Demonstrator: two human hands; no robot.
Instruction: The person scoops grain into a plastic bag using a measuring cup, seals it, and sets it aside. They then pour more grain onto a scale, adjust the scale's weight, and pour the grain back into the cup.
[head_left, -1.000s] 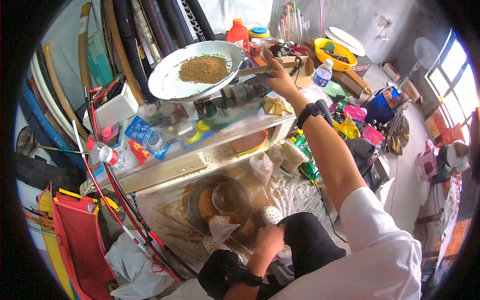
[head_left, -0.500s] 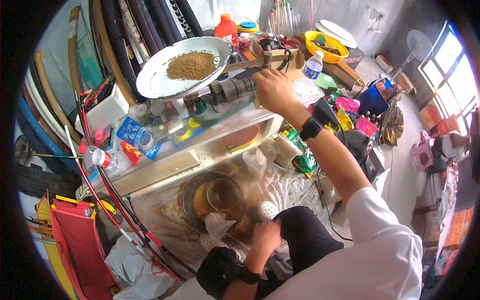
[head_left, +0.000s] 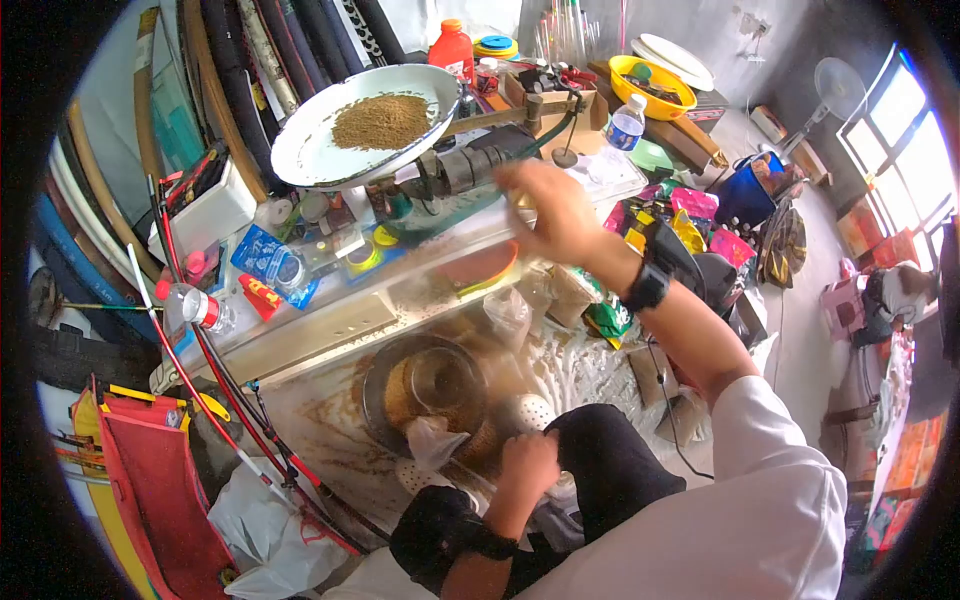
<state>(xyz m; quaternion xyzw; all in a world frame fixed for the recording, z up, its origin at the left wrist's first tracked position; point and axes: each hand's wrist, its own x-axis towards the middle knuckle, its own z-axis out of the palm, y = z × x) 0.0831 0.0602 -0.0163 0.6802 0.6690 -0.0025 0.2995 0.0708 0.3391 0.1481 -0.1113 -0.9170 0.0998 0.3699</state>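
My right hand (head_left: 552, 212) is blurred by motion in front of the bench edge, below a balance scale's beam (head_left: 497, 119); its fingers cannot be made out clearly. A small hanging weight (head_left: 565, 157) shows at the beam's right end. On the scale's left sits a white enamel pan (head_left: 300, 150) holding a heap of brown granules (head_left: 382, 121). My left hand (head_left: 530, 464) is closed low between my knees, its inner side hidden. Close to it, a clear plastic bag (head_left: 433, 443) lies over a dark round basin (head_left: 375, 400) with brown granules and a bowl (head_left: 439, 381) in it.
The white bench (head_left: 330, 335) carries a blue packet (head_left: 262, 262), a water bottle (head_left: 626, 124), a yellow basin (head_left: 625, 72) and an orange bottle (head_left: 452, 50). Red and white rods (head_left: 222, 385) slant at the left. Colourful packets (head_left: 692, 200) and a blue bucket (head_left: 748, 195) stand right.
My right hand has come away from the scale's beam, down and slightly right, uncovering the hanging weight. My left hand has barely moved.
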